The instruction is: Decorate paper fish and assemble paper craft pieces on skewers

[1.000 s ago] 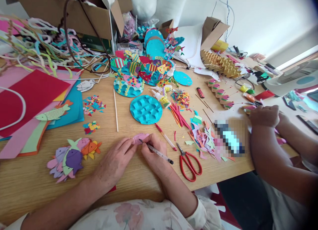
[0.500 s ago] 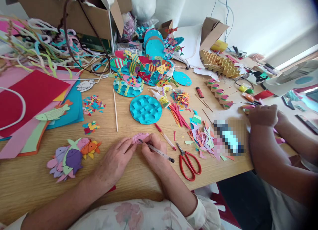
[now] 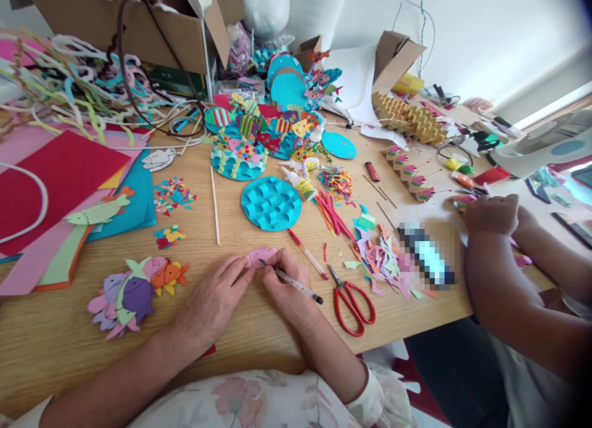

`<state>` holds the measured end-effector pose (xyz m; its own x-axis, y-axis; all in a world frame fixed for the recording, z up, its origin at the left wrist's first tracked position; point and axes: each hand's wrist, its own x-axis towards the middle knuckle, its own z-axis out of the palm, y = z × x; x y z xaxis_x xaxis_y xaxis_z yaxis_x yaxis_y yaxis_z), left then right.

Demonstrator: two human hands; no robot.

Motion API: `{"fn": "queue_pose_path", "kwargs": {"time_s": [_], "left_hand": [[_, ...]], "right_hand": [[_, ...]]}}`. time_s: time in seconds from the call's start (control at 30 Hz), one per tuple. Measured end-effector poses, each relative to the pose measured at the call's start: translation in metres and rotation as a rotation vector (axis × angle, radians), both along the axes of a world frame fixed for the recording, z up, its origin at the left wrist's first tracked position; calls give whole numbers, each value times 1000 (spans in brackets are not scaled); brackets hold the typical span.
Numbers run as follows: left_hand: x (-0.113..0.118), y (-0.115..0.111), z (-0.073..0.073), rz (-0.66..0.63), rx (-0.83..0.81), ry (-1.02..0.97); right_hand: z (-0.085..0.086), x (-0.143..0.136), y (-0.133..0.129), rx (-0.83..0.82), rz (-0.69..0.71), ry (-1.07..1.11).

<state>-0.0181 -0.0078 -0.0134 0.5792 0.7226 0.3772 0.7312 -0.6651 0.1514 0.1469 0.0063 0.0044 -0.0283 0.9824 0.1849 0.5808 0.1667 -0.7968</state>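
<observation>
My left hand (image 3: pixel 213 301) rests on the table, its fingers pressed together on a small pink paper fish (image 3: pixel 259 256) with dark scale marks drawn over it. Gripped in my right hand (image 3: pixel 292 292) is a clear-barrelled black pen (image 3: pixel 300 285), its tip on the pink paper. Parts of the fish are hidden under my fingers. To the right lie red-handled scissors (image 3: pixel 354 308) and a red pen (image 3: pixel 308 254). A pile of coloured paper fish (image 3: pixel 132 295) is left of my left hand. Just beyond both hands lies a blue scalloped paper disc (image 3: pixel 271 204).
Paper scraps (image 3: pixel 377 255), glue bottles (image 3: pixel 300 184) and a wooden stick (image 3: pixel 215 206) surround the work spot. Coloured sheets (image 3: pixel 55 187) cover the left side. Decorated fish crafts (image 3: pixel 268 126) stand behind. A co-worker's arm (image 3: pixel 499 267) reaches in at right.
Almost nothing differs. The pen and both my hands stay on the pink fish in nearly the same place; the co-worker's hands have shifted very slightly.
</observation>
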Motion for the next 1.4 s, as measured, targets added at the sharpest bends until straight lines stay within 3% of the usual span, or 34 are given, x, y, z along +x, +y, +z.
{"fn": "queue_pose_path", "kwargs": {"time_s": [0.57,0.7,0.9,1.4], "left_hand": [[1,2,0,10,23,-28],[1,2,2,11,52,-3],[0,3,-1,8,49,2],[0,3,2,-5,34,11]], "right_hand": [[3,4,1,-143,12,253],[7,5,0,-170,45,233],[5,3,-3,-46,22,157],[4,1,-2,-38,40,64]]}}
